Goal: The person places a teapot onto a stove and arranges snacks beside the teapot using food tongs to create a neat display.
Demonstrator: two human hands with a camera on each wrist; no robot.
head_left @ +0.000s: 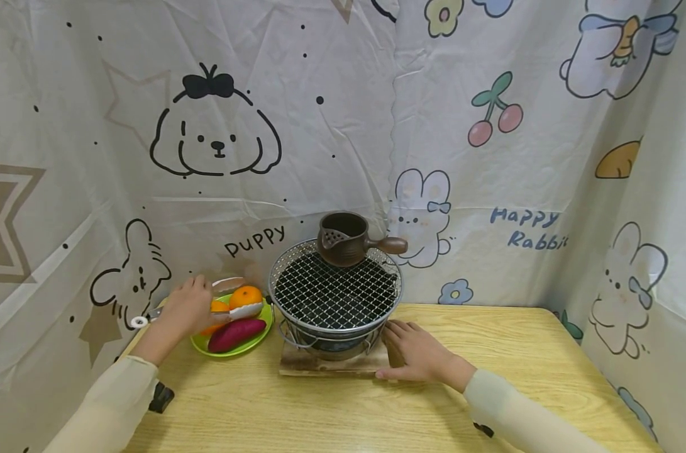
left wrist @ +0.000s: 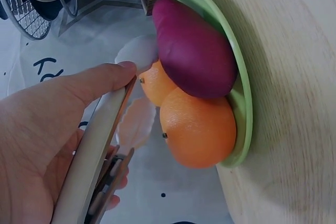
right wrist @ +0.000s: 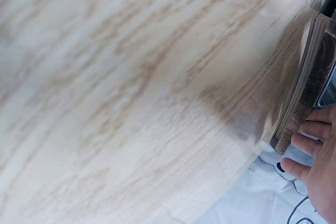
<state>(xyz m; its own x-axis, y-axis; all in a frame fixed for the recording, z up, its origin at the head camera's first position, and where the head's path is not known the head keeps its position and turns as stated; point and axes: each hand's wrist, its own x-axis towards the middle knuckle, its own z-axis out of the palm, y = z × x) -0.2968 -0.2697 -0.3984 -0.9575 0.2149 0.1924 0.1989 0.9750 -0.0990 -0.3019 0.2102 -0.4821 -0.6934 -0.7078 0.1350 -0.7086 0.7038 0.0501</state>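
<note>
Grips with left hand (head_left: 188,305), by curled fingers and thumb, a pair of tongs (left wrist: 94,150) with smooth handles of wood-like colour and pale, scalloped tips (left wrist: 135,124). Holds these tips apart, about the rear orange (head_left: 246,295), perhaps to span its round shape; cannot tell whether in contact with the peel. On a smooth green plate (left wrist: 248,106), near the left edge of the table (head_left: 235,412), also a second orange (left wrist: 199,129) and a purple, tapered sweet potato (head_left: 236,335), placed probably for easy reach from the left. Toward the rear edge, near its middle, a round metal grill (head_left: 331,296) with crossed wire mesh, on a rough-grained wooden board (head_left: 328,370), probably for protecting the tabletop. On the rear of the mesh, a brown, clay-looking teapot (head_left: 348,248) with side handle pointing right. Rests right hand (head_left: 422,353), spread with fairly straight fingers and gripping nothing, against the board's right edge, seemingly for steadying.
</note>
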